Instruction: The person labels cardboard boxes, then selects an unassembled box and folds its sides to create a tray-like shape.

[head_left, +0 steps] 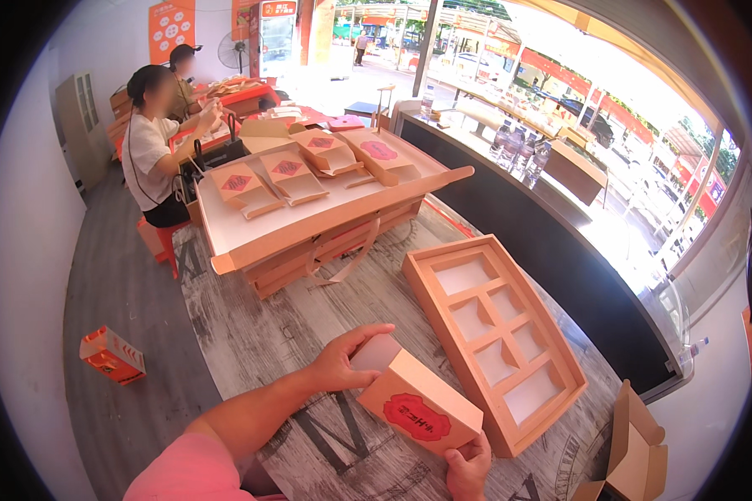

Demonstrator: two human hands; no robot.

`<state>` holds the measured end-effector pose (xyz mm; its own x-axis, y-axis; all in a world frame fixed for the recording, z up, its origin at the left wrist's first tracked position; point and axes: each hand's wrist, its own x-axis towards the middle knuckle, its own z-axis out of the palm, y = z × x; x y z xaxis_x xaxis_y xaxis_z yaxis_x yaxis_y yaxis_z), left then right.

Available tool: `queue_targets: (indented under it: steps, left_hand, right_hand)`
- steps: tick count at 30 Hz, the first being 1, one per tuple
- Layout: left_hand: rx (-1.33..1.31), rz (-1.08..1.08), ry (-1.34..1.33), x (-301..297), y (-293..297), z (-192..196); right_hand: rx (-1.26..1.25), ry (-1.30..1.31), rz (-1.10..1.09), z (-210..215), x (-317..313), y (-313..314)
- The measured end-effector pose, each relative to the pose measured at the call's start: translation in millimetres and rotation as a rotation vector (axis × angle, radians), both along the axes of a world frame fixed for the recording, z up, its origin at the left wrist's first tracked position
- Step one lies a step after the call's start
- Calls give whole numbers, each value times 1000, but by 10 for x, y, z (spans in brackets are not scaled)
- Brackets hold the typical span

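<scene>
Between my two hands I hold a small kraft cardboard box (424, 404) with a red label on its side, tilted above the table. My left hand (349, 357) grips its left end, thumb on the near side, where a pale end flap shows. My right hand (470, 466) pinches the lower right corner with the thumb in front. Just right of the box lies a shallow kraft tray (510, 299) divided into several compartments with white bottoms; nothing stands in them.
Beyond, a large cardboard lid (309, 230) carries several flat kraft boxes (291, 175) with red labels. A red and white carton (113, 355) stands on the floor at left. Opened cardboard (635, 442) lies at lower right. Two people (154, 134) sit at the far left.
</scene>
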<state>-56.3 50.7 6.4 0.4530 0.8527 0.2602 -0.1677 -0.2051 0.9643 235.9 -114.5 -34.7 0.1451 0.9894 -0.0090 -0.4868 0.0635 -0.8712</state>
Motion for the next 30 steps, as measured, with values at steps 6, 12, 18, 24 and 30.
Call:
queue_targets:
  steps: [6, 12, 18, 24, 30]
  left_hand:
    - [35, -65, -26, -48, 11, 23]
    - [-22, -61, -31, -82, 22, 3]
    - [22, -23, -25, -46, 18, -20]
    - [75, 2, -25, -79, 21, -73]
    - [11, 28, -81, -34, -23, -20]
  right_hand:
    - [27, -47, 6, 121, -42, 14]
    - [62, -53, 45, 30, -7, 32]
    - [-18, 5, 66, 112, -39, 4]
    - [6, -9, -7, -85, -13, -18]
    - [-66, -250, -313, -106, -19, -52]
